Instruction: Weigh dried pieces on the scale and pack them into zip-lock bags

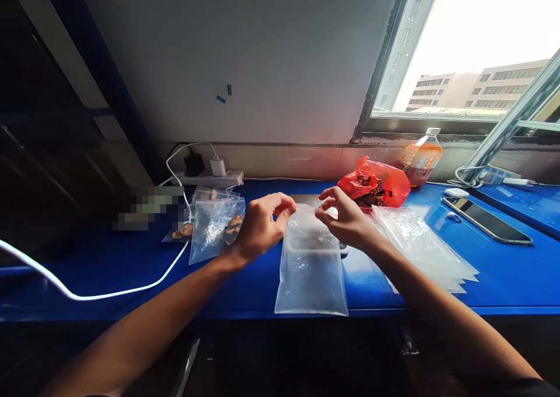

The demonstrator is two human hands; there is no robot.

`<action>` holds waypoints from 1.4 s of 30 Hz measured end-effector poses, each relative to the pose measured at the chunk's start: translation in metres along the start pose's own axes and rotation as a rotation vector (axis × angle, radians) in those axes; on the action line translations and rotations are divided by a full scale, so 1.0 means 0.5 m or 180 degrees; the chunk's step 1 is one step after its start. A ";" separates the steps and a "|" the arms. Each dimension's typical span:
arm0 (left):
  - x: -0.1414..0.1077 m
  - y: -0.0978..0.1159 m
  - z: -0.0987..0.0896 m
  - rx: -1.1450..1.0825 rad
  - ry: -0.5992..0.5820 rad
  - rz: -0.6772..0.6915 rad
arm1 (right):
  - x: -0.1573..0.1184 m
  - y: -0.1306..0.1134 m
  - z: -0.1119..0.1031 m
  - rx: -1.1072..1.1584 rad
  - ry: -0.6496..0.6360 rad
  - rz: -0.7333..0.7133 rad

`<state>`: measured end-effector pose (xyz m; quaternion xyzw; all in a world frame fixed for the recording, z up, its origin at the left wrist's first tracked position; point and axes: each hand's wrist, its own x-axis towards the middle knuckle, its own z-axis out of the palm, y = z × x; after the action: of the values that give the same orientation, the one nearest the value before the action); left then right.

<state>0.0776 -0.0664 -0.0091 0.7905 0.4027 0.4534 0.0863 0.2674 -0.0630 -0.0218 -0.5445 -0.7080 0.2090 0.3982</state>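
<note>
A clear zip-lock bag (311, 277) hangs between my hands at the front of the blue table, with nothing visible inside. My left hand (265, 222) pinches its top left corner. At the top right corner, my right hand (343, 216) has thumb and fingers closed on the edge. Behind the bag, partly covered by it, is a flat device that looks like a small scale (308, 199). Just beyond my right hand sits a red plastic bag (396, 181), open, with dark brown dried pieces (371, 195) in it.
Left of my hands lie filled clear bags (210, 227) with brown pieces. A stack of flat clear bags (420, 245) is at the right. Further back stand a power strip (219, 178) and an orange drink bottle (422, 159). A phone (487, 220) and white cable (131, 295) lie on the table (516, 274).
</note>
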 end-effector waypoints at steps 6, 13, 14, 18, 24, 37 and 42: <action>0.016 -0.009 -0.031 -0.0096 0.0189 -0.0176 | 0.001 -0.010 -0.012 -0.0519 0.0210 -0.0313; 0.026 -0.036 -0.048 -0.0737 0.0259 -0.0529 | 0.012 0.005 -0.029 -0.0614 0.0782 -0.0343; 0.029 -0.041 -0.051 -0.0897 0.0260 -0.0600 | 0.015 0.012 -0.035 -0.0656 0.0933 -0.0333; 0.053 -0.076 -0.079 -0.1530 0.0840 -0.0950 | 0.027 0.032 -0.073 -0.0208 0.1511 -0.0029; 0.061 -0.087 -0.076 -0.2660 0.0569 -0.1641 | 0.017 -0.009 -0.031 0.1563 0.0049 -0.0316; 0.066 -0.221 -0.156 0.2013 -0.0787 -0.1178 | -0.073 0.097 -0.271 0.0761 0.1985 0.0516; 0.056 -0.289 -0.160 0.2189 -0.1124 -0.1455 | -0.081 0.269 -0.317 0.0122 0.1359 0.1105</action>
<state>-0.0585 0.0307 -0.0174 0.7292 0.6734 0.1207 -0.0161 0.4779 -0.0797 -0.0389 -0.6818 -0.5000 0.1679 0.5069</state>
